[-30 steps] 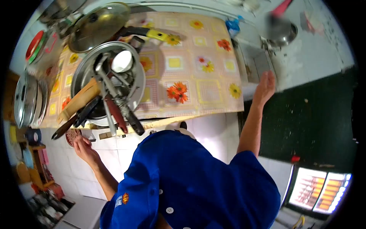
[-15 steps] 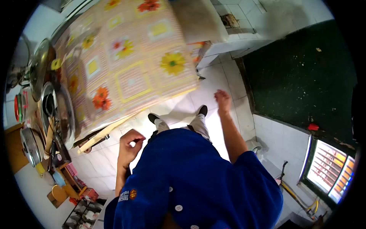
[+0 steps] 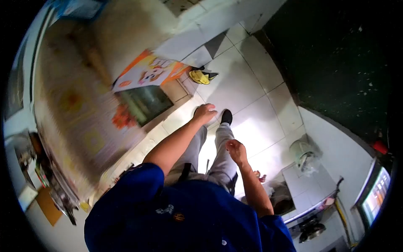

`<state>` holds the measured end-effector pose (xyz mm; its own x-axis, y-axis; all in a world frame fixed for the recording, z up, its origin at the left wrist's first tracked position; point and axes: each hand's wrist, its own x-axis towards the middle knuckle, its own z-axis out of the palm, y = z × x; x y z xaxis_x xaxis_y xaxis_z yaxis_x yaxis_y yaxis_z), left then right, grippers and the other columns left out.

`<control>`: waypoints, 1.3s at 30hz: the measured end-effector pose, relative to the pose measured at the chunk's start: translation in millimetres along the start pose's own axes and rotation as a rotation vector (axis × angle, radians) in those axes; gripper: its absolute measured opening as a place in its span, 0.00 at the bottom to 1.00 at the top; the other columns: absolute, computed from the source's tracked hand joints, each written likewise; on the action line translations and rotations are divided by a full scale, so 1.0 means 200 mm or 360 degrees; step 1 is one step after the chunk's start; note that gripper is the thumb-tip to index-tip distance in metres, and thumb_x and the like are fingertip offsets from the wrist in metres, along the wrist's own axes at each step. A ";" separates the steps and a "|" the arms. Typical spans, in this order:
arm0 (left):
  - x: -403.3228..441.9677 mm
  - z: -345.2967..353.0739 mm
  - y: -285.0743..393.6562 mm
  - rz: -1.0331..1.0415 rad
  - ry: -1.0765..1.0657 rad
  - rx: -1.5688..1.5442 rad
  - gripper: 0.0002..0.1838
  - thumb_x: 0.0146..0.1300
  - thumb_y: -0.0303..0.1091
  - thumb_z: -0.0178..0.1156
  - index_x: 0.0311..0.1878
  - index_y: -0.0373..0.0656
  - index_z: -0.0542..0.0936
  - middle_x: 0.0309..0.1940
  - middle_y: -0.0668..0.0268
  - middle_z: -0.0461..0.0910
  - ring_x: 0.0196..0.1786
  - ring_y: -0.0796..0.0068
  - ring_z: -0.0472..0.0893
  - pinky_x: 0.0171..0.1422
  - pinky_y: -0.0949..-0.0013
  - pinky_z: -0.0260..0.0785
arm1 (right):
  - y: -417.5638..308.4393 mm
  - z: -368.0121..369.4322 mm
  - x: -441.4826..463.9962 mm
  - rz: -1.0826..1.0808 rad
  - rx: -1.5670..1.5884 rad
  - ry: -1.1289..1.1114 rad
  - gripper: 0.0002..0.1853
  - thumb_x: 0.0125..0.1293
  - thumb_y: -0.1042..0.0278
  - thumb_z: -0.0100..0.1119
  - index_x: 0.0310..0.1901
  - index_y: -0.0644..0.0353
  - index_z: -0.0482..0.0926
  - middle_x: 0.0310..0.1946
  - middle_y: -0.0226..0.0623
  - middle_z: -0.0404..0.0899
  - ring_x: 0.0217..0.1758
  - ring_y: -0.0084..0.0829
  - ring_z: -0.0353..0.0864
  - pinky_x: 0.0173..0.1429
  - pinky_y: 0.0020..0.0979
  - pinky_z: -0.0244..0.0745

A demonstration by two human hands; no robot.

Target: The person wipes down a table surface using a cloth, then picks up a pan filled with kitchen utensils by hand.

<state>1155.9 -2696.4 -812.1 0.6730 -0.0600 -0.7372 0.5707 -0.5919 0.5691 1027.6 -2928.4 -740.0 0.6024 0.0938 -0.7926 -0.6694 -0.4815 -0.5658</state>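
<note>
My left hand (image 3: 204, 113) reaches forward over my left leg with its fingers stretched out and nothing in it. Close to my right thigh, my right hand (image 3: 236, 152) hangs with loosely curled fingers, and no object shows in it. Neither hand touches anything around it. The table with a flowered cloth (image 3: 90, 140) stands to the left of my left arm, blurred by motion. Beyond my left hand is an orange and white printed carton (image 3: 147, 75).
Yellow and black items (image 3: 201, 77) lie on the white tiled floor (image 3: 247, 105) ahead. A pale bucket with a plastic bag (image 3: 303, 152) stands to the right, below a dark green panel (image 3: 336, 63). Cookware (image 3: 63, 195) sits at the far left; a barred window (image 3: 378, 195) is at right.
The view has turned and moved forward along the table, so the carton and yellow items now show fully. My left arm has swung forward; my right hand has drawn back nearer my leg.
</note>
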 end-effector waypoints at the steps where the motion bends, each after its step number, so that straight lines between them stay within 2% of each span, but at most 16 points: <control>1: 0.15 0.05 -0.07 -0.0008 -0.0036 0.0040 0.25 0.58 0.47 0.66 0.56 0.44 0.83 0.55 0.52 0.82 0.59 0.54 0.81 0.64 0.59 0.73 | 0.03 0.03 0.04 -0.0096 0.0202 0.0087 0.13 0.68 0.61 0.61 0.45 0.62 0.83 0.31 0.41 0.85 0.35 0.33 0.85 0.43 0.33 0.78; 4: 0.60 0.16 -0.25 0.0072 0.0063 0.0714 0.23 0.56 0.47 0.70 0.52 0.45 0.84 0.60 0.47 0.77 0.57 0.54 0.82 0.62 0.59 0.74 | 0.02 0.13 0.22 -0.0015 0.0694 0.0121 0.10 0.71 0.66 0.61 0.46 0.64 0.82 0.25 0.36 0.81 0.30 0.23 0.79 0.37 0.28 0.73; 6: 0.79 0.12 -0.32 0.0041 -0.0015 0.1118 0.20 0.57 0.45 0.69 0.51 0.48 0.84 0.69 0.45 0.66 0.59 0.49 0.79 0.62 0.53 0.74 | 0.08 0.27 0.34 0.0040 0.0901 0.0136 0.09 0.71 0.67 0.61 0.46 0.63 0.82 0.25 0.34 0.80 0.29 0.21 0.76 0.36 0.26 0.71; 7: 0.90 0.08 -0.32 -0.0068 -0.0188 0.1237 0.21 0.59 0.44 0.66 0.54 0.46 0.83 0.78 0.48 0.49 0.60 0.49 0.78 0.63 0.51 0.74 | 0.14 0.35 0.39 0.0052 0.0888 0.0099 0.09 0.70 0.68 0.62 0.47 0.63 0.82 0.24 0.33 0.79 0.28 0.20 0.73 0.36 0.25 0.70; 10: 1.25 0.05 -0.46 -0.0036 -0.0255 0.1779 0.21 0.60 0.39 0.65 0.55 0.40 0.82 0.80 0.49 0.44 0.60 0.53 0.78 0.59 0.51 0.76 | 0.20 0.51 0.48 0.0075 0.0916 -0.0023 0.10 0.69 0.67 0.63 0.48 0.62 0.81 0.23 0.35 0.74 0.26 0.22 0.68 0.35 0.25 0.69; 15: 1.69 0.03 -0.68 0.0032 -0.0452 0.2204 0.20 0.64 0.31 0.58 0.58 0.35 0.81 0.82 0.52 0.38 0.61 0.54 0.77 0.56 0.52 0.77 | 0.22 0.55 0.56 0.0319 0.0488 -0.0137 0.13 0.65 0.66 0.67 0.49 0.60 0.82 0.29 0.41 0.83 0.31 0.32 0.83 0.39 0.31 0.78; 16: 1.74 0.03 -0.72 0.0002 -0.0535 0.2295 0.21 0.65 0.30 0.57 0.60 0.36 0.80 0.82 0.52 0.36 0.63 0.54 0.77 0.56 0.53 0.77 | 0.21 0.61 0.58 0.0316 0.0887 -0.0112 0.13 0.64 0.68 0.68 0.49 0.61 0.82 0.32 0.41 0.84 0.33 0.32 0.84 0.40 0.32 0.79; 18: 1.75 0.05 -0.79 -0.0001 -0.0406 0.2268 0.19 0.64 0.29 0.58 0.58 0.37 0.81 0.77 0.50 0.56 0.60 0.53 0.79 0.55 0.54 0.77 | 0.19 0.64 0.61 0.0053 0.1017 -0.0085 0.14 0.63 0.70 0.68 0.50 0.61 0.82 0.34 0.42 0.84 0.35 0.33 0.85 0.42 0.32 0.79; 21: 1.71 0.04 -0.85 0.0101 -0.0038 0.2139 0.10 0.62 0.26 0.60 0.46 0.37 0.81 0.42 0.58 0.85 0.48 0.55 0.85 0.51 0.57 0.78 | 0.18 0.64 0.63 0.0094 0.1041 -0.0078 0.14 0.63 0.73 0.67 0.50 0.62 0.82 0.35 0.41 0.84 0.36 0.31 0.85 0.42 0.30 0.79; 27: 1.25 -0.04 -0.60 0.0514 0.0401 0.1418 0.10 0.61 0.26 0.61 0.45 0.37 0.78 0.40 0.50 0.80 0.46 0.49 0.83 0.52 0.57 0.76 | 0.25 0.79 0.64 0.0131 0.1450 -0.0106 0.16 0.68 0.66 0.66 0.54 0.64 0.79 0.35 0.36 0.84 0.36 0.23 0.81 0.44 0.26 0.77; 29: 1.02 -0.02 -0.50 0.0521 0.0669 0.0699 0.14 0.60 0.24 0.64 0.49 0.38 0.76 0.42 0.55 0.81 0.46 0.56 0.83 0.53 0.59 0.75 | 0.27 0.84 0.63 0.0152 0.1332 -0.0111 0.16 0.69 0.64 0.65 0.53 0.64 0.79 0.36 0.36 0.84 0.37 0.23 0.82 0.46 0.27 0.78; 31: 0.74 -0.09 -0.25 0.0052 0.0240 -0.0448 0.18 0.62 0.26 0.65 0.55 0.41 0.75 0.51 0.68 0.81 0.51 0.69 0.81 0.56 0.61 0.75 | 0.35 0.85 0.57 0.0209 0.1138 -0.0212 0.15 0.72 0.62 0.62 0.55 0.62 0.78 0.43 0.30 0.83 0.47 0.21 0.81 0.54 0.27 0.76; 33: 0.41 -0.22 0.08 0.0011 -0.0441 -0.1434 0.24 0.64 0.28 0.63 0.64 0.40 0.74 0.58 0.66 0.80 0.58 0.69 0.80 0.63 0.63 0.71 | 0.29 0.71 0.52 0.0194 0.1330 -0.0281 0.16 0.72 0.60 0.62 0.55 0.61 0.78 0.43 0.29 0.82 0.48 0.21 0.80 0.55 0.26 0.75; 34: 0.43 -0.27 -0.11 -0.0163 -0.0337 -0.1117 0.20 0.64 0.30 0.64 0.59 0.39 0.77 0.54 0.66 0.82 0.56 0.65 0.81 0.58 0.63 0.71 | 0.31 0.70 0.50 0.0164 0.1520 -0.0204 0.21 0.74 0.54 0.59 0.60 0.60 0.76 0.45 0.29 0.81 0.51 0.22 0.78 0.58 0.28 0.73; 36: 0.33 -0.25 -0.02 0.0076 0.0035 0.0748 0.13 0.61 0.34 0.65 0.46 0.39 0.81 0.43 0.66 0.84 0.43 0.76 0.80 0.46 0.71 0.69 | 0.19 0.55 0.43 0.0348 0.2046 -0.0203 0.31 0.73 0.42 0.55 0.68 0.55 0.68 0.55 0.32 0.76 0.54 0.28 0.75 0.57 0.35 0.73; 39: 0.16 -0.34 -0.15 -0.0091 -0.0264 -0.0091 0.10 0.59 0.32 0.64 0.43 0.39 0.81 0.43 0.67 0.84 0.44 0.79 0.80 0.47 0.71 0.69 | 0.11 0.46 0.30 0.0305 0.2163 -0.0093 0.43 0.71 0.33 0.52 0.78 0.50 0.51 0.67 0.35 0.66 0.64 0.36 0.68 0.62 0.43 0.71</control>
<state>1191.8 -2625.3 -828.2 0.5542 -0.1621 -0.8164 0.6350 -0.5518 0.5406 1009.1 -2854.2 -821.8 0.4566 0.1757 -0.8722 -0.6545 0.7303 -0.1956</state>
